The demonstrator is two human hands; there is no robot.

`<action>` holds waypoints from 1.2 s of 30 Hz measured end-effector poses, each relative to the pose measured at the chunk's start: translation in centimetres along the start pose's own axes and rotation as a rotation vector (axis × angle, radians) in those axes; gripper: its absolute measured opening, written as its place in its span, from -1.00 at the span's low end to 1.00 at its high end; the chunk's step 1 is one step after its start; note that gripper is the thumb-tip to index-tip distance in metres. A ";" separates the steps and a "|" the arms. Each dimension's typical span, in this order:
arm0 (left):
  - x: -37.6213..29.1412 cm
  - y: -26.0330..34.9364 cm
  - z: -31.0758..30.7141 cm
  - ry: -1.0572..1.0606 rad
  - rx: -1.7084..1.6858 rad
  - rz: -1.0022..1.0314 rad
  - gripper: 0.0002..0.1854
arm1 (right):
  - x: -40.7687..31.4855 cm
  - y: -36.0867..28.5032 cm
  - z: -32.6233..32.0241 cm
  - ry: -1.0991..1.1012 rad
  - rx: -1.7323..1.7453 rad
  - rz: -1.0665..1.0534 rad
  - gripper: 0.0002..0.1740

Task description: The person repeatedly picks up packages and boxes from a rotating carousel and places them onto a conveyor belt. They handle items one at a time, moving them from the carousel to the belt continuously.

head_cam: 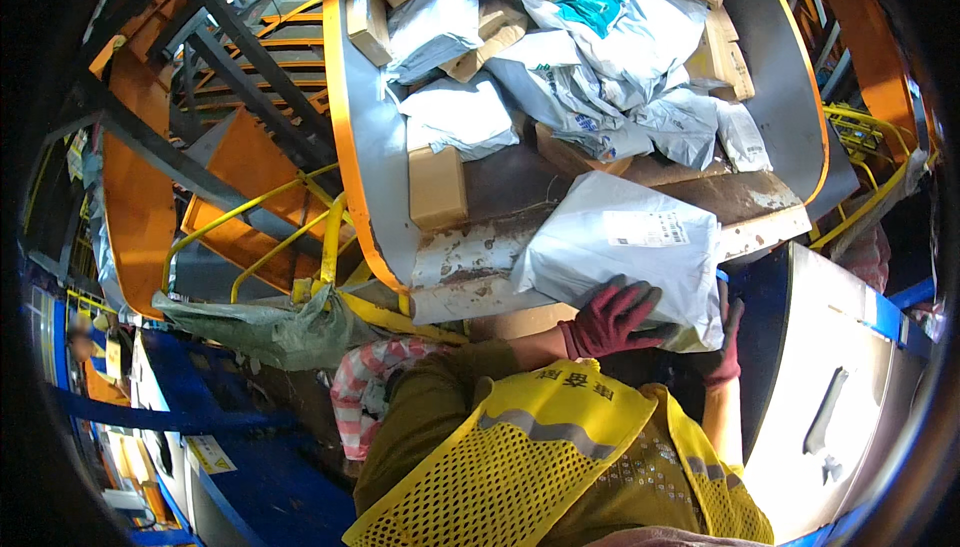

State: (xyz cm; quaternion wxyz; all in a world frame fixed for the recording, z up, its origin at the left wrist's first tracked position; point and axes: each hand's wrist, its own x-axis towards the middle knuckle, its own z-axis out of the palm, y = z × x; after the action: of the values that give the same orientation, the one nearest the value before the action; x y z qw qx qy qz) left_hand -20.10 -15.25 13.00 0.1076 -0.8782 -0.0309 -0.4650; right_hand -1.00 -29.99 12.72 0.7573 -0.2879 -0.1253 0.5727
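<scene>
Between my two gloved hands is a large pale grey plastic mailer bag [626,228] with a white printed label on its upper face. My left hand [619,318], in a maroon glove with dark fingers, presses on its near left side, fingers spread over the plastic. Against its right side lies my right hand [729,340], its fingers partly hidden by the bag. The bag is tilted over the worn metal lip [480,288] of a chute. Behind it in the chute lie grey mailers [555,93], a teal bag [592,3] and a small brown carton [437,187].
The chute has raised orange-edged sides [341,111]. Yellow tube rails [330,239] and a draped greenish sheet [277,329] stand to the left. A white metal panel [825,367] with a dark handle rises close on the right. Blue framework [262,472] lies at lower left.
</scene>
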 end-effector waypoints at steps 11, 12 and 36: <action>-0.2 -9.7 -3.5 -0.158 -0.877 -0.553 -0.55 | -0.4 4.5 0.2 0.463 -0.917 -0.117 -0.52; -0.9 -11.1 -3.0 -0.109 -0.721 -0.533 -0.57 | -1.2 4.3 0.2 0.541 -0.577 -0.162 -0.47; -11.0 -24.8 2.7 0.039 0.012 -1.228 -0.43 | -13.8 -9.6 -19.8 1.572 -1.116 -0.687 -0.33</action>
State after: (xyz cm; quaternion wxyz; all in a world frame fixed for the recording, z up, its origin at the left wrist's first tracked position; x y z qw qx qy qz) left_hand -27.92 10.00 6.47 -0.1743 -0.6908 -0.5318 -0.4578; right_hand 12.55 -50.42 4.32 0.5065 -0.8421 0.0823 -0.1663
